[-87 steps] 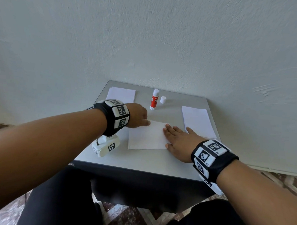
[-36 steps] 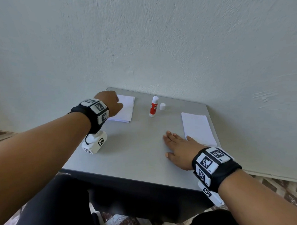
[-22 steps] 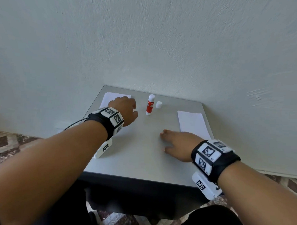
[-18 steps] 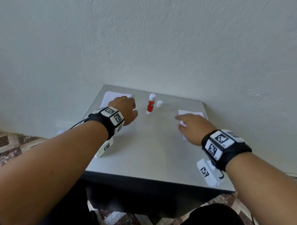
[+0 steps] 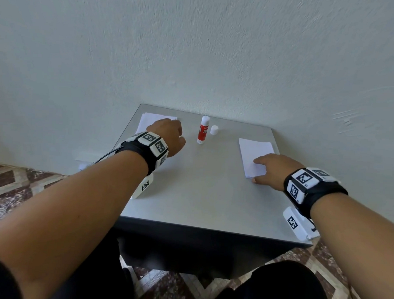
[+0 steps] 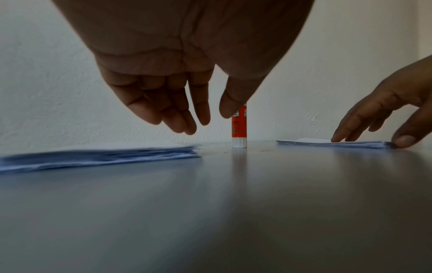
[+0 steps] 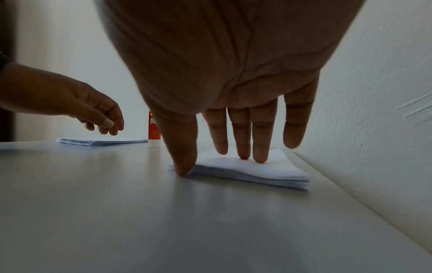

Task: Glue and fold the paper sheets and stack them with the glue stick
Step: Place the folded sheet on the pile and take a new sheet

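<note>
With the right hand (image 5: 272,170), its grip loose, fingertips (image 7: 259,157) on the right paper stack (image 5: 254,155), several sheets may slide off together.

The surface (image 5: 196,194) is smooth grey laminate with a dull sheen. Both paper stacks (image 7: 245,170) (image 5: 152,120) are matt white. The glue stick (image 5: 203,132) is glossy plastic. The wall (image 5: 196,47) behind the surface is rough matt plaster.

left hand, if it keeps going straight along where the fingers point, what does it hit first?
Likely the glue stick: the left hand hangs open above the left paper stack, fingertips aimed toward it. Depth is unclear; it might pass just left.
</note>
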